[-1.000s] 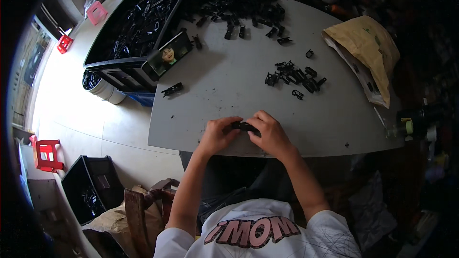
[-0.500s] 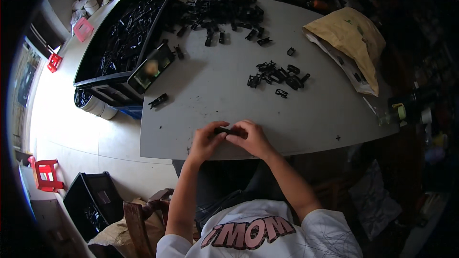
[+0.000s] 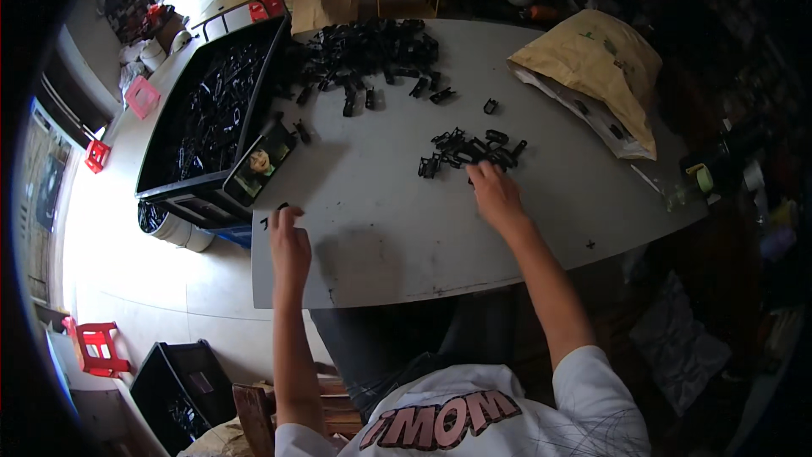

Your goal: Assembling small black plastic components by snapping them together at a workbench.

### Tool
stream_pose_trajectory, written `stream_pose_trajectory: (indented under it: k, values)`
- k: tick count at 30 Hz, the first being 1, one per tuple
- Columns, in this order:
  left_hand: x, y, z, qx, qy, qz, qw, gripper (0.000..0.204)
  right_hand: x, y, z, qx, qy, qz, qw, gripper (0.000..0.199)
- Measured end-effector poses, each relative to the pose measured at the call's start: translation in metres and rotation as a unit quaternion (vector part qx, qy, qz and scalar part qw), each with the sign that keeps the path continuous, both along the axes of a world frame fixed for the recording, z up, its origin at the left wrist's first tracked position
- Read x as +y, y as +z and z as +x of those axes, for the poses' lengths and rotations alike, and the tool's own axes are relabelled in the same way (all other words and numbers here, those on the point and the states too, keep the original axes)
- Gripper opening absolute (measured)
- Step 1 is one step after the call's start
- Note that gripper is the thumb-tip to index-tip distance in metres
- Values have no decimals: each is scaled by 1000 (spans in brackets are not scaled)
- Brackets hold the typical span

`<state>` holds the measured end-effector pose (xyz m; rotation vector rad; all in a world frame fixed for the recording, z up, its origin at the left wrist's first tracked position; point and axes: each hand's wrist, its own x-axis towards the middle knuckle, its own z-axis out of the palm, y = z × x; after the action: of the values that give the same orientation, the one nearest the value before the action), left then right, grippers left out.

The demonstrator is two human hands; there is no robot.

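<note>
My left hand (image 3: 289, 247) is over the table's left edge, fingers bent around a small black part (image 3: 283, 206) whose end shows past the fingertips. Whether the part also rests on the table is hidden. At the near side of a small pile of black clip-like parts (image 3: 461, 148), my right hand (image 3: 497, 193) has its fingers drawn together and pointing down. The fingertips touch the pile, and what they pinch is mostly covered. Another dark piece (image 3: 264, 223) shows just left of my left hand.
A large heap of black parts (image 3: 364, 55) covers the far side of the grey table (image 3: 397, 237). At left stands a black crate (image 3: 203, 118) full of parts, with a phone (image 3: 260, 163) leaning on it. An opened brown paper bag (image 3: 592, 59) lies at the right.
My hands were together at the near table edge around a black part. They have separated: the left moved left, the right forward to the small pile. The view has shifted slightly.
</note>
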<state>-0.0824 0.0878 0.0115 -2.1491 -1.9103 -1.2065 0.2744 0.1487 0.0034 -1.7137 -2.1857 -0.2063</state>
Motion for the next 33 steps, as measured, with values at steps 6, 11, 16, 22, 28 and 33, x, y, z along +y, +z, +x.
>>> stream_pose_trajectory:
  k: [6,11,16,22,28,33]
  values:
    - [14,0,-23,123,87,-168,974,24,-28,-9,-16,318,139,-109,932,22]
    - [17,4,-20,160,67,-180,968,15,-43,-22,-8,297,187,-51,935,21]
    - [12,7,4,28,7,-59,998,18,-2,-3,20,220,-23,112,969,22]
    - [-3,-3,84,-395,-114,-163,897,22,20,-25,47,202,-63,19,977,19]
    - [-14,-16,105,-507,-130,-254,813,28,-1,-29,48,189,-93,-9,977,22]
    - [-17,-18,102,-451,-145,-265,840,29,-25,-13,31,207,-45,-20,977,31]
